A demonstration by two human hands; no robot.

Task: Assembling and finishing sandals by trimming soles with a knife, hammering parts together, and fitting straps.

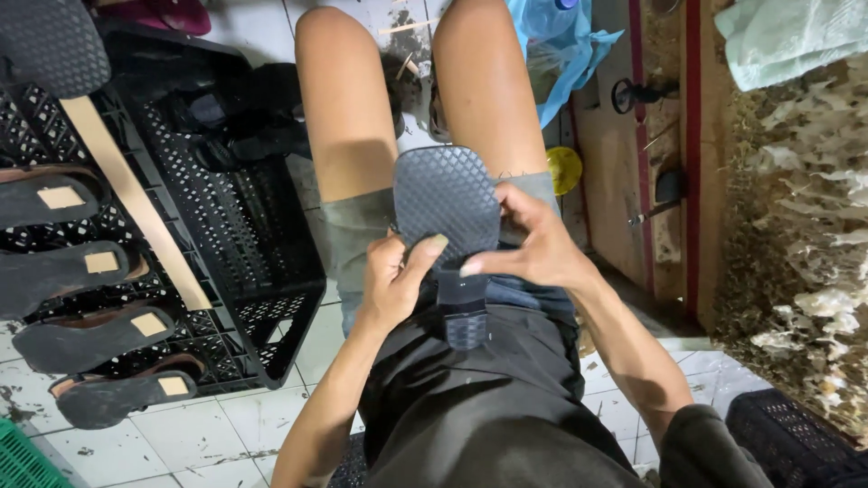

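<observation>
A black shoe sole (448,203) with a diamond tread pattern lies bottom-up over my lap, its heel block (465,312) pointing toward me. My left hand (395,276) grips its lower left edge, thumb laid across the tread. My right hand (533,244) holds the right edge, thumb pressing near the waist of the sole. Both hands are closed on it.
A black plastic crate (244,235) stands at my left, with several dark sandals (68,271) lined on it and a wooden stick (136,203) across. A blue plastic bag (565,50), a yellow lid (564,169), a glue-crusted wooden bench (796,226) and a green basket (23,456) surround me.
</observation>
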